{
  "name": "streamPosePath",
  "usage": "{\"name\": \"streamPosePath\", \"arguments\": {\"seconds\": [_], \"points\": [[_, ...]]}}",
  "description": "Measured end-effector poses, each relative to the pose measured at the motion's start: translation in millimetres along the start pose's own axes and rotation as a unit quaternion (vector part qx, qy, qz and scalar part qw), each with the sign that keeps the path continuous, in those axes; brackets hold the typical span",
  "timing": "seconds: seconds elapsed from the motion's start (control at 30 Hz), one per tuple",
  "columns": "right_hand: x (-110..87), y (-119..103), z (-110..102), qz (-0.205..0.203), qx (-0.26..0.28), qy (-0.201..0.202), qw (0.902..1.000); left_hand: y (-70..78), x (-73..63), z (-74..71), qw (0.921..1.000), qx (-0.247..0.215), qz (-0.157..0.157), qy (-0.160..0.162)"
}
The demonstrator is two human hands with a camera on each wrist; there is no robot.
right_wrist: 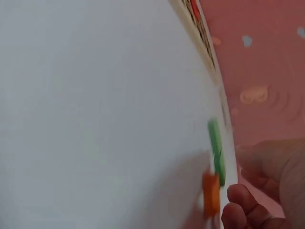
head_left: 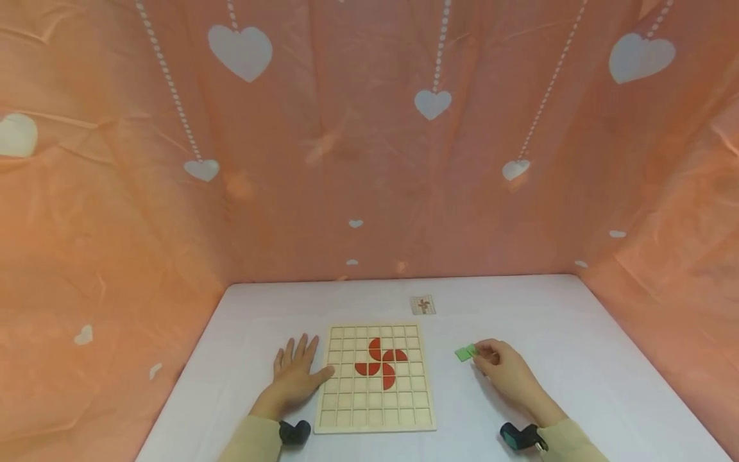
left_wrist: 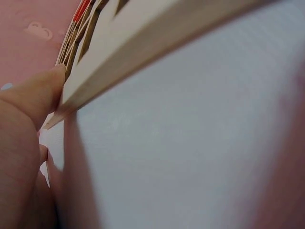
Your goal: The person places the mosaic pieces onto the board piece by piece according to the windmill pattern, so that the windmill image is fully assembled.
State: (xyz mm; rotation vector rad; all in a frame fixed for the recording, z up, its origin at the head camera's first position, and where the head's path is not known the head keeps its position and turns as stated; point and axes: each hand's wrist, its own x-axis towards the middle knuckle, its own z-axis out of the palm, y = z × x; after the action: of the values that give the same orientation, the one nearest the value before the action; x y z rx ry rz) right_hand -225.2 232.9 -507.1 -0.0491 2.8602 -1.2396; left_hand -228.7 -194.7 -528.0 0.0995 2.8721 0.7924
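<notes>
A square wooden grid board point(head_left: 344, 416) lies on the white table, with red quarter-circle pieces point(head_left: 389, 376) forming a pinwheel around its middle. My left hand point(head_left: 296, 380) lies spread flat on the table at the board's left side, its thumb point(left_wrist: 40, 93) touching the board's edge. Right of the board, my right hand point(head_left: 510, 375) has bent fingers beside two small green tiles point(head_left: 464, 354). An orange piece point(right_wrist: 211, 195) shows near its fingertips in the right wrist view; the head view hides it. Whether the fingers pinch a piece cannot be made out.
A small card point(head_left: 423, 305) printed with a pinwheel pattern lies behind the board. Orange curtains with white hearts point(head_left: 433, 104) surround the table point(head_left: 496, 295) at the back and both sides. Each wrist wears a black device point(head_left: 296, 432).
</notes>
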Motion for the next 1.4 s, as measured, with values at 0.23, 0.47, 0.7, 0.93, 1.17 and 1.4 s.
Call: {"name": "streamPosePath", "arguments": {"seconds": [0.23,0.47,0.7,0.93,1.17,1.4], "points": [[11.4,17.0,-12.0,-0.012,0.004,-0.011,0.9999,1.2,1.4,1.9,1.0000,0.003,0.004,0.008],[17.4,18.2,-3.1,0.007,-0.010,-0.025,0.9996,-0.4,-1.5,1.2,0.9999,0.007,-0.004,0.010],[17.1,14.3,2.5,0.009,-0.054,-0.001,0.9985,1.9,-1.7,-1.7,1.0000,-0.003,-0.002,0.009],[18.6,17.2,3.9,0.026,-0.051,-0.002,0.9983,0.6,-1.2,0.8,1.0000,-0.003,-0.005,0.004],[18.8,9.1,1.1,0.058,-0.005,-0.005,0.9983,-2.1,0.9,2.0,0.9999,-0.006,-0.001,0.009],[18.2,8.5,-1.4,0.075,0.031,-0.012,0.9967,-4.5,1.7,5.5,0.9999,-0.007,-0.008,0.008]]}}
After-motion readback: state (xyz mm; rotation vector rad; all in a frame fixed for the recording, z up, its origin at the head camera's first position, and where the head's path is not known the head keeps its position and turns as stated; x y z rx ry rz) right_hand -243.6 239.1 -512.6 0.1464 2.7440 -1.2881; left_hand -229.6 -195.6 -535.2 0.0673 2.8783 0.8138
